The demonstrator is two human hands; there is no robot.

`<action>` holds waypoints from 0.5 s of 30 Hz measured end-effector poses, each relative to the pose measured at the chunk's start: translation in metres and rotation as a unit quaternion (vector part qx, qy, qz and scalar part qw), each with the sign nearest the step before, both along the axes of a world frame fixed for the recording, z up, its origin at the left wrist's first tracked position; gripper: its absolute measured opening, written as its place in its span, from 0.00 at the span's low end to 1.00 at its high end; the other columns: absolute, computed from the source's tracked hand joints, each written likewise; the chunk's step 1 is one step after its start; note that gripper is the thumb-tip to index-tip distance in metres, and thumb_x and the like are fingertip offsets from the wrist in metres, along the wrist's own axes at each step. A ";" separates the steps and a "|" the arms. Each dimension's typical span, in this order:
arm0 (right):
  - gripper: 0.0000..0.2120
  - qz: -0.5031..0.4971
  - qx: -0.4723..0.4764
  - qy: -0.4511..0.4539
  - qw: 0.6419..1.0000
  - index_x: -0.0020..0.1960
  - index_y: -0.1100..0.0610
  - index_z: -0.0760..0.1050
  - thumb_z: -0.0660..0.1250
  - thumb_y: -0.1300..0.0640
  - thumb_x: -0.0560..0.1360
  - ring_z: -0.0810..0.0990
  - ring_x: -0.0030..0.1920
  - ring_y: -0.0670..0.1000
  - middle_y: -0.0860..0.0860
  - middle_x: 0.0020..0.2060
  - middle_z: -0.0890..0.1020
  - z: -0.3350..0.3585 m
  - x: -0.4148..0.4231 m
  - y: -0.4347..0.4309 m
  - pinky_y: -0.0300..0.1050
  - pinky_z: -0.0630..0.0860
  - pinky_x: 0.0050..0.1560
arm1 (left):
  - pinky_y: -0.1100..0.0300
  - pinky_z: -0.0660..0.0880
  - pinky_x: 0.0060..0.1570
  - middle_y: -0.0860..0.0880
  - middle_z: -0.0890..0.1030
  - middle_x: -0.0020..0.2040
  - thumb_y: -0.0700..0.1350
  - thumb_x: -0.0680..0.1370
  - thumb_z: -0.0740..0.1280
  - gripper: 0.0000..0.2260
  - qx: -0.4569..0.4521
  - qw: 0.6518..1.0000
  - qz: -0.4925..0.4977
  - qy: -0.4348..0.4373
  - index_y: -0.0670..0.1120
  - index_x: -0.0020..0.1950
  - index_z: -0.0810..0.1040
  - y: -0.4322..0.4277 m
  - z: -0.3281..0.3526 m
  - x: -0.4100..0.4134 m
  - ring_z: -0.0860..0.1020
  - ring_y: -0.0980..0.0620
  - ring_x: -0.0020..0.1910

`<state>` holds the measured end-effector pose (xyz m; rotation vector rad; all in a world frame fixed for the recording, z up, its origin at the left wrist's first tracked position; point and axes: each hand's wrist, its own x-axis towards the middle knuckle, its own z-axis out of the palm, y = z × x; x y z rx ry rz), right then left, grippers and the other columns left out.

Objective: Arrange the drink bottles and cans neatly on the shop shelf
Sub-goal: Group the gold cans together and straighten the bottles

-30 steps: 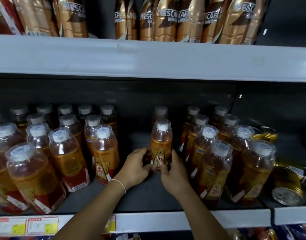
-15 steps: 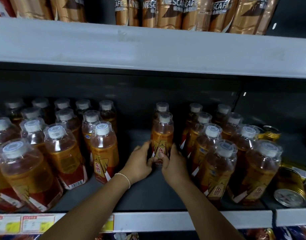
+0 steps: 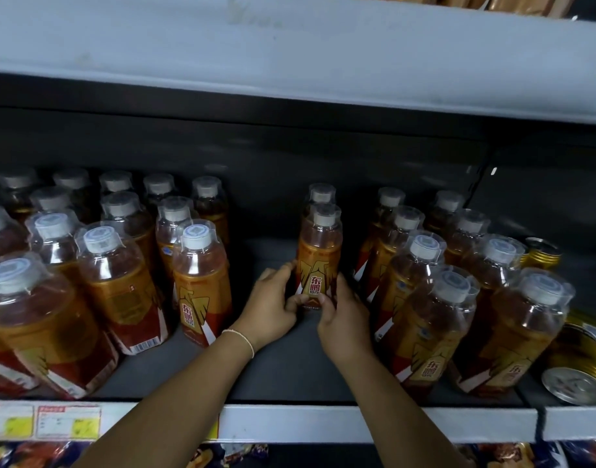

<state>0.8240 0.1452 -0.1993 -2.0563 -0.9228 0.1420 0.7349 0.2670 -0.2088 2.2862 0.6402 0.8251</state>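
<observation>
While both hands — left hand (image 3: 273, 307), right hand (image 3: 344, 320) — curl fingers around the upright bottle (image 3: 318, 256) low down, it stands mid-shelf (image 3: 289, 366), directly ahead, another bottle behind.

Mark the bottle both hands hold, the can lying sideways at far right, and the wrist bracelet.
held bottle (image 3: 318, 265), head view, orange label.
lying can (image 3: 576, 349), head view, gold side wall.
bracelet (image 3: 244, 339), head view, strand across wrist.

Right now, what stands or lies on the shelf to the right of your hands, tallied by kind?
Bottles: 8, upright in two columns.
Cans: at least 3, gold; more may be hidden.
Total: at least 11.
</observation>
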 end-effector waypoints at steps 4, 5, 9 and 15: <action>0.24 0.000 0.002 0.000 1.000 0.79 0.58 0.60 0.58 0.58 0.83 0.75 0.65 0.51 0.57 0.67 0.74 -0.001 0.000 0.001 0.35 0.68 0.59 | 0.66 0.66 0.56 0.48 0.72 0.53 0.46 0.77 0.70 0.28 0.022 1.000 0.012 -0.003 0.49 0.75 0.65 -0.001 -0.001 0.001 0.71 0.52 0.56; 0.24 0.000 0.001 0.001 1.000 0.79 0.58 0.59 0.58 0.58 0.84 0.75 0.64 0.51 0.57 0.68 0.74 -0.002 0.000 0.002 0.30 0.66 0.56 | 0.64 0.66 0.56 0.49 0.72 0.52 0.45 0.77 0.70 0.28 0.028 0.999 0.014 -0.004 0.49 0.75 0.65 -0.002 -0.001 0.001 0.71 0.51 0.56; 0.25 -0.002 0.006 0.009 1.000 0.79 0.59 0.57 0.57 0.60 0.84 0.74 0.65 0.49 0.58 0.69 0.72 -0.002 0.000 0.003 0.14 0.57 0.45 | 0.61 0.68 0.58 0.44 0.74 0.54 0.46 0.77 0.70 0.29 0.033 0.999 0.022 -0.001 0.48 0.76 0.64 -0.003 -0.002 0.001 0.71 0.49 0.57; 0.26 0.004 0.038 0.005 0.999 0.79 0.58 0.60 0.61 0.59 0.82 0.74 0.67 0.52 0.58 0.70 0.71 -0.002 -0.002 0.000 0.35 0.68 0.61 | 0.63 0.66 0.61 0.43 0.77 0.62 0.44 0.78 0.68 0.27 0.070 0.997 0.014 -0.003 0.46 0.75 0.65 -0.014 0.008 -0.008 0.71 0.48 0.62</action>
